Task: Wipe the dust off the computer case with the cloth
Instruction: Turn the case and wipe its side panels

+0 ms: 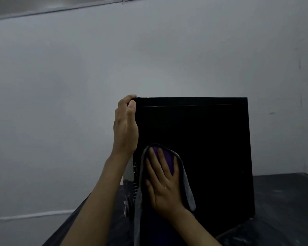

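While left hand (pixel 125 126) grips top left corner of tall black metal computer case (pixel 203 148) near dark desk (pixel 283 210) left edge, we see right hand (pixel 164 185) press purple-grey microfibre cloth (pixel 188 190), fingers flat, low left on side panel; unwiped panel lies up and right.

So the whole setup sits on a dark table (pixel 283 201), nearly black, and the top looks scuffed, with pale dusty smears, mostly on the right side and along the near right edge. It runs back to a grey wall, and its left edge cuts diagonally toward the bottom of the frame. The only thing I can see standing on it is a black case (pixel 203 148), upright, with its broad side panel facing the camera. The bottom right corner looks like it sits on a little foot, but it's too dark to tell for sure. The near left part of the tabletop is hidden.
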